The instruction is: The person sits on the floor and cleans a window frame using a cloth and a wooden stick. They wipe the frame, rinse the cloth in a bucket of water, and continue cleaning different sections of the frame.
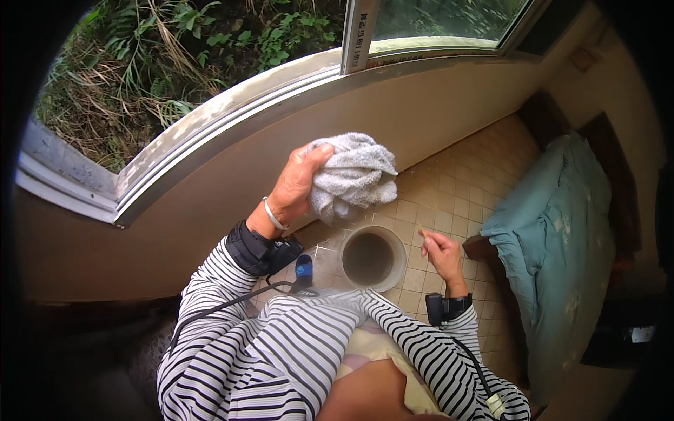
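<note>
My left hand (296, 181) grips a bunched, light grey terry cloth (355, 171), held up in front of the wall below the window. Lower down, a pale round bucket (398, 268) stands on the floor with murky, dark water (368, 252) in it. To the right of the bucket, my right hand (442, 255) pinches a small, thin, yellowish piece (421, 229) between thumb and fingertips. What that piece is, I cannot tell.
A sliding window (355, 39) runs along the left and top, its sill track (226, 123) bare and plants outside. Beige tiles (442, 194) cover the floor. A bed with a teal cover (553, 226) stands at right. A blue slipper (304, 271) shows beside the bucket.
</note>
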`<control>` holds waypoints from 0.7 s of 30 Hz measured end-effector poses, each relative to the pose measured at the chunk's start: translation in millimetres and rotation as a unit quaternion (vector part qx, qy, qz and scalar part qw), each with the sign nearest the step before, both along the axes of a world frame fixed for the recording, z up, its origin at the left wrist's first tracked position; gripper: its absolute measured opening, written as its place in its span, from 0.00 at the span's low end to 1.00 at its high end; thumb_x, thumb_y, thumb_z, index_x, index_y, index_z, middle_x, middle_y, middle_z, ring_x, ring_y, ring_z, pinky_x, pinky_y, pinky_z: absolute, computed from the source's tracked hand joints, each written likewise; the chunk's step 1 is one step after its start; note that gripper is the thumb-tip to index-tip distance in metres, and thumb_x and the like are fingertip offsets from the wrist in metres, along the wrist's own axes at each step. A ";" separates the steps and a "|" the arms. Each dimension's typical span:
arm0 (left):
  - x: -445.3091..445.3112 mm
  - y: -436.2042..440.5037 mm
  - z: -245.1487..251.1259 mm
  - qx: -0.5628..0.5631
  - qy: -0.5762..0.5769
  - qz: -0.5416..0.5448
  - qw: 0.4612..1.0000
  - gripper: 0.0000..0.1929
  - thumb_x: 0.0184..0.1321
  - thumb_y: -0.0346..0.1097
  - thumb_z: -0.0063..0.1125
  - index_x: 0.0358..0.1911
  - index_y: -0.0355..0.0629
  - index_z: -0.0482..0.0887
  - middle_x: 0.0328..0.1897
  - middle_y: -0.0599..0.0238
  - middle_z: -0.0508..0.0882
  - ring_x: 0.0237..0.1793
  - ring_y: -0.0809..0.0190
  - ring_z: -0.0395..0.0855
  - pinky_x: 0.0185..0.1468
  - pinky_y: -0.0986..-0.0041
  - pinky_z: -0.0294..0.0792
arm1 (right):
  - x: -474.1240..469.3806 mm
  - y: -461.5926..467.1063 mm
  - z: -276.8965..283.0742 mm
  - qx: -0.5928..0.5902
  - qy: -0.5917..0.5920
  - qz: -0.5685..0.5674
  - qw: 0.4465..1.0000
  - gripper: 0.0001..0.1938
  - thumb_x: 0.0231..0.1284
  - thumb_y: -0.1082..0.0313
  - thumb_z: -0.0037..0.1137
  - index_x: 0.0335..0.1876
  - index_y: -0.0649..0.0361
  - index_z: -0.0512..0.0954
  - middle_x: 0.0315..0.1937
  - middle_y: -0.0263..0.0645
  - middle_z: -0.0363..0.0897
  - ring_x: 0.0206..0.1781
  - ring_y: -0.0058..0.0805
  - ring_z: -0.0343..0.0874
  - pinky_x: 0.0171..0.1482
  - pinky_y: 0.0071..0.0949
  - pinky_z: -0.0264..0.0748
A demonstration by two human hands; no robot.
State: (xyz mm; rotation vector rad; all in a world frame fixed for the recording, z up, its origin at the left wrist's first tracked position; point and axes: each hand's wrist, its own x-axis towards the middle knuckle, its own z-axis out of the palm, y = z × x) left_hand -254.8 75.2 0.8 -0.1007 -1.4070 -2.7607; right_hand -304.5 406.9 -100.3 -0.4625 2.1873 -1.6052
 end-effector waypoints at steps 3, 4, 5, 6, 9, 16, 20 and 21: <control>5.5 5.1 17.0 0.008 0.031 0.018 0.999 0.20 0.65 0.40 0.44 0.53 0.30 0.74 0.49 0.54 0.82 0.48 0.60 0.81 0.55 0.69 0.72 | -14.4 -22.4 24.3 -0.088 -0.008 0.012 0.996 0.20 0.63 0.71 0.49 0.61 0.62 0.71 0.22 0.32 0.77 0.22 0.12 0.67 0.25 0.13 0.62; 6.3 6.2 19.2 0.014 0.031 0.021 0.999 0.20 0.65 0.40 0.45 0.53 0.30 0.74 0.49 0.54 0.82 0.47 0.60 0.81 0.55 0.69 0.72 | -18.1 -32.6 31.9 -0.115 -0.001 0.036 0.993 0.22 0.63 0.71 0.48 0.64 0.62 0.67 0.21 0.31 0.75 0.20 0.11 0.65 0.23 0.13 0.60; 5.6 6.3 19.4 0.012 0.016 0.042 0.999 0.20 0.65 0.40 0.45 0.52 0.30 0.74 0.48 0.54 0.82 0.47 0.60 0.81 0.54 0.69 0.72 | -21.5 -42.6 39.6 -0.130 0.001 0.055 0.990 0.25 0.64 0.71 0.48 0.67 0.61 0.63 0.20 0.31 0.74 0.19 0.10 0.64 0.22 0.12 0.59; 3.8 5.6 17.8 0.024 -0.001 0.026 0.999 0.20 0.64 0.40 0.46 0.51 0.30 0.75 0.47 0.55 0.82 0.45 0.61 0.81 0.53 0.70 0.72 | -25.3 -52.9 45.9 -0.148 0.007 0.070 0.987 0.27 0.64 0.71 0.48 0.70 0.60 0.59 0.20 0.30 0.73 0.17 0.09 0.62 0.21 0.11 0.57; -3.5 -0.9 5.6 0.073 0.016 -0.017 0.997 0.20 0.64 0.40 0.46 0.51 0.30 0.76 0.48 0.54 0.82 0.46 0.61 0.81 0.53 0.70 0.72 | -39.6 -85.2 60.7 -0.151 -0.006 0.146 0.978 0.27 0.62 0.74 0.46 0.69 0.60 0.61 0.21 0.31 0.76 0.21 0.10 0.65 0.24 0.12 0.60; -29.8 -23.8 -34.4 0.140 0.018 -0.058 0.988 0.19 0.64 0.40 0.50 0.50 0.31 0.75 0.47 0.56 0.82 0.45 0.63 0.80 0.53 0.71 0.71 | -54.7 -94.5 70.6 -0.080 -0.073 0.117 0.987 0.22 0.62 0.75 0.49 0.63 0.65 0.67 0.34 0.34 0.81 0.31 0.11 0.73 0.29 0.11 0.65; -50.8 -3.7 -40.5 0.089 0.027 -0.042 0.995 0.16 0.65 0.40 0.50 0.48 0.34 0.77 0.44 0.63 0.82 0.43 0.69 0.78 0.51 0.76 0.71 | -49.6 -98.2 46.5 -0.127 -0.102 0.035 0.986 0.29 0.57 0.68 0.62 0.63 0.68 0.65 0.55 0.41 0.74 0.54 0.24 0.74 0.55 0.25 0.71; -56.2 5.7 -39.1 0.058 0.055 -0.048 0.996 0.17 0.64 0.40 0.51 0.49 0.33 0.76 0.48 0.62 0.79 0.50 0.65 0.75 0.57 0.72 0.66 | -52.3 -100.7 41.4 -0.114 -0.106 0.022 0.988 0.32 0.54 0.65 0.66 0.63 0.68 0.65 0.57 0.41 0.72 0.58 0.26 0.72 0.58 0.29 0.69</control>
